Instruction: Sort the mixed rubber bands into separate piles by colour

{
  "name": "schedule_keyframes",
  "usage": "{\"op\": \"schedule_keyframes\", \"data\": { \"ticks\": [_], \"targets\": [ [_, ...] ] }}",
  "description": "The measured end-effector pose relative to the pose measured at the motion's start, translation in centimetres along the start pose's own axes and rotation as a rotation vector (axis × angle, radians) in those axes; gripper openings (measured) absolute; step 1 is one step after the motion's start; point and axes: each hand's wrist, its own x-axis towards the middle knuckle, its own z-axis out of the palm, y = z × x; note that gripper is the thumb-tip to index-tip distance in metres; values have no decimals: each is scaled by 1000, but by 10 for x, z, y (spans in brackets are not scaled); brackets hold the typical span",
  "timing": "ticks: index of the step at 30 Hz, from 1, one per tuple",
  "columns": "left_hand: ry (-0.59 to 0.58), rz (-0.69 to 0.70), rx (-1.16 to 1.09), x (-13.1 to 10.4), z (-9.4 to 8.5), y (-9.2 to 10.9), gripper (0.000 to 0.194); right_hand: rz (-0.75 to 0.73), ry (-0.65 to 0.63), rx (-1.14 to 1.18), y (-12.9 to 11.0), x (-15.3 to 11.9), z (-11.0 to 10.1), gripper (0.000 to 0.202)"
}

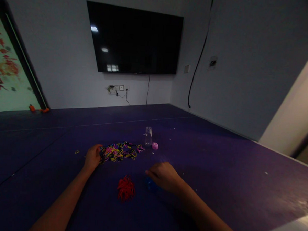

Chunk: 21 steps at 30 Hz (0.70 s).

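A mixed pile of small rubber bands [116,152], mostly yellow, pink and black, lies on the purple floor. My left hand [92,157] rests against the pile's left edge, fingers curled together; what they grip is hidden. Closer to me is a heap of red rubber bands [125,188]. To its right, my right hand [164,175] is closed in a pinch over a small blue heap [151,184], partly covered by the hand. Whatever is between those fingertips cannot be made out. Beyond the hands, a clear bottle [148,136] stands upright beside a pink cap [154,146].
One yellow band [77,151] lies apart, left of my left hand. White scraps [170,139] dot the purple floor [218,174]. A television [134,40] hangs on the far wall, a black cable [198,62] dangles at the corner, and orange objects [32,108] sit far left.
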Motion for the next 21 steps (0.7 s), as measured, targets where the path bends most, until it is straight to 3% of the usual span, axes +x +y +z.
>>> {"op": "schedule_keyframes", "data": {
  "ticks": [6,12,21],
  "targets": [
    [76,-18,-83,-3,-4,-1,34,21,0,-24,0,0,1,42],
    [-72,-91,12,-6,-11,1,35,12,3,6,-1,0,0,41],
    [-159,-122,36,-5,-16,9,38,-10,16,-3,0,0,1,41]
  ]
}}
